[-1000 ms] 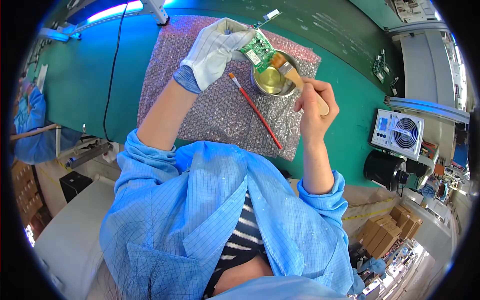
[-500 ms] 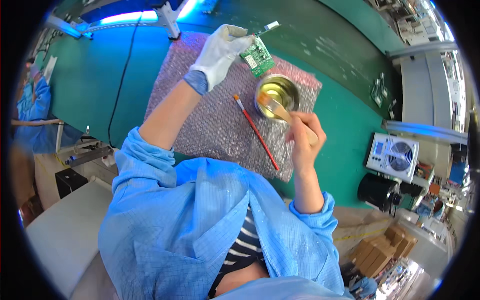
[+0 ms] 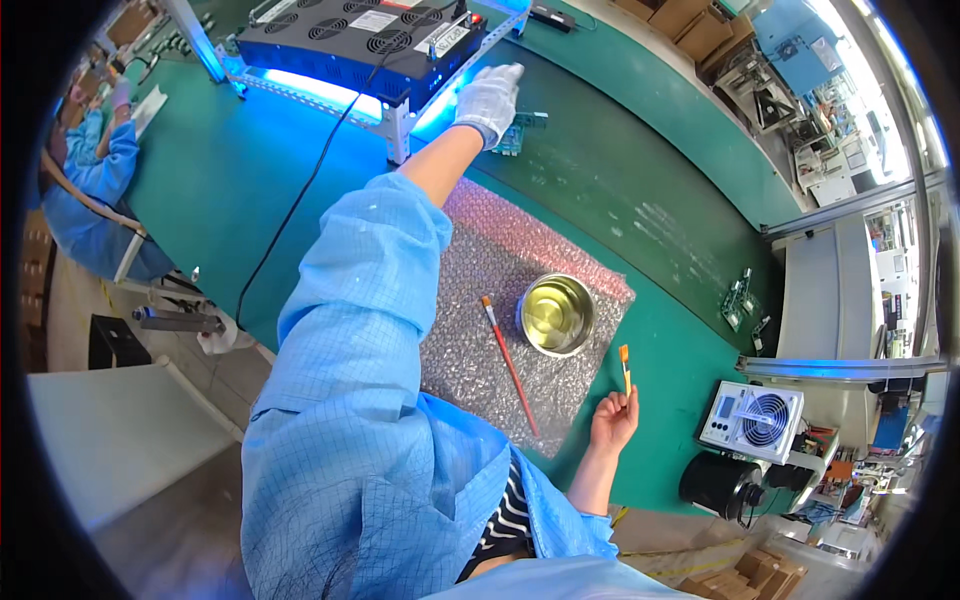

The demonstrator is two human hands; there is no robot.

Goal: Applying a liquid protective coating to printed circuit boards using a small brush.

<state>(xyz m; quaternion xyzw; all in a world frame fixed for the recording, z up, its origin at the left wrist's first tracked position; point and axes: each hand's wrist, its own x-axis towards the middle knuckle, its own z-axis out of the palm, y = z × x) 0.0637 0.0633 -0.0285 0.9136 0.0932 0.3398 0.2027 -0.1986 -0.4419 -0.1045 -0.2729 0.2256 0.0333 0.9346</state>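
My left hand (image 3: 488,100), in a pale glove, reaches far forward beside the blue-lit rack. A green circuit board (image 3: 512,138) is right beside its wrist and palm; the hand hides part of it, and whether the fingers grip it cannot be made out. Near the front, my bare right hand (image 3: 615,422) is closed on the handle of a flat paintbrush (image 3: 627,370), bristles pointing up. A round metal bowl (image 3: 556,315) of clear yellowish liquid stands on the bubble wrap (image 3: 470,350). Left of the bowl lies a thin red-handled paintbrush (image 3: 512,372).
A metal rack (image 3: 400,135) carries a black box with fans (image 3: 375,40), with a black cable (image 3: 300,200) hanging down. At the right are several circuit boards (image 3: 740,300), a white device with a fan (image 3: 752,420) and a black cylinder (image 3: 720,482). A co-worker (image 3: 110,160) is far left.
My left hand has gone forward from above the bubble wrap to the rack, the board beside it. My right hand has drawn the paintbrush out of the bowl toward the right. The view has shifted.
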